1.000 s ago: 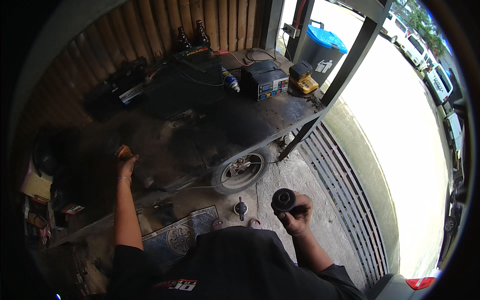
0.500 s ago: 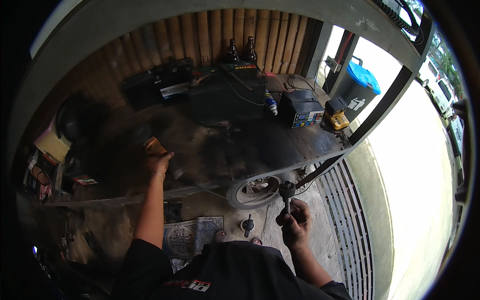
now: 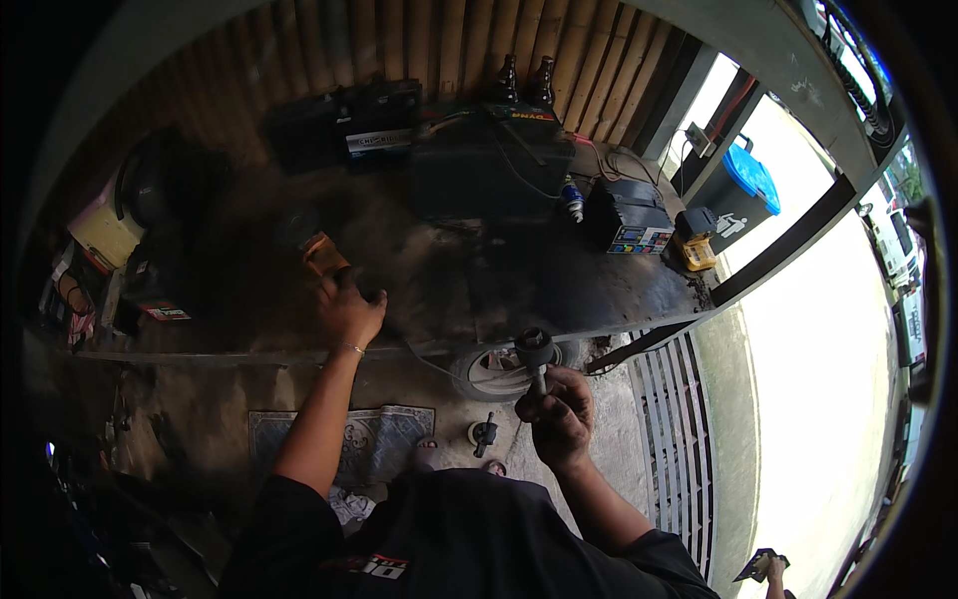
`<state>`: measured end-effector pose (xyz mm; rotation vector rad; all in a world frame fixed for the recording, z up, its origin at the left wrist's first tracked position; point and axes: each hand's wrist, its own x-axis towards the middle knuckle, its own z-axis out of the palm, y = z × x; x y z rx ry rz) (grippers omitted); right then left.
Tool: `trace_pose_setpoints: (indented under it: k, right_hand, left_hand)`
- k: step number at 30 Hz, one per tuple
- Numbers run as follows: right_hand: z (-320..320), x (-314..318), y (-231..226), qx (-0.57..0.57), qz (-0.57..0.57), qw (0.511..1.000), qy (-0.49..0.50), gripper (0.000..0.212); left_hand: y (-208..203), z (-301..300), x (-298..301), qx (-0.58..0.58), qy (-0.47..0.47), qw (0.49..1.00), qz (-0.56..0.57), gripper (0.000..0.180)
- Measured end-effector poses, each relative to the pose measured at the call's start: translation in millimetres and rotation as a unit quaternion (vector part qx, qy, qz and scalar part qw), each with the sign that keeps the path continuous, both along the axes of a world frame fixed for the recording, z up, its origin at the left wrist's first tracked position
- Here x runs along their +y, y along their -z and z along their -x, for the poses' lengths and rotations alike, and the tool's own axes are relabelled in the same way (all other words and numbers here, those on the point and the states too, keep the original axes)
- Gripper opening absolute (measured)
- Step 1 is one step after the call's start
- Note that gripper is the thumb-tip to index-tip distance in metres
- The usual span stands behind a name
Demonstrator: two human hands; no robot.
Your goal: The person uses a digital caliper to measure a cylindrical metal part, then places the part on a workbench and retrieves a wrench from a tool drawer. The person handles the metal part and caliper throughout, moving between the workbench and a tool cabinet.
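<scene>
In front of the near edge of the worktop [image 3: 589, 299], your right hand [image 3: 562, 419] is wrapped around the metal shaft of a round-headed tool [image 3: 535, 347], its dark head uppermost. Your hands are well apart: the left hand [image 3: 351, 311] reaches over the worktop to an orange-sided block [image 3: 321, 255]; whether those fingers grip it or merely touch it, you cannot tell from here.

Your right fingers look blackened; if that is grease, the shaft could slip and the heavy-looking head tip over, dropping near your feet [image 3: 427, 451] or against the wheel [image 3: 494, 371] under the worktop. A loose hold on the block could let it slide among the dark clutter. The dark-handled fitting [image 3: 484, 431] on the floor stands just ahead of your toes, so a careless step forward could trip you.
</scene>
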<state>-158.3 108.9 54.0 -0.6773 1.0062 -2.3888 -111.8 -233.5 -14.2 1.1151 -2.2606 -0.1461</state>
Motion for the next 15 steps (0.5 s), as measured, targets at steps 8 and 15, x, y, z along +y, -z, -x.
trace_pose_setpoints:
  k: [8,15]
  right_hand:
    - [-9,-18,-5,-0.005,-0.016,0.999,-0.043,0.042]
    - [-19,-30,-14,-0.068,-0.160,0.985,0.005,0.032]
  left_hand:
    - [-4,-9,12,0.034,0.074,0.997,0.003,0.043]
    - [-35,-43,115,0.178,0.349,0.711,-0.585,0.027]
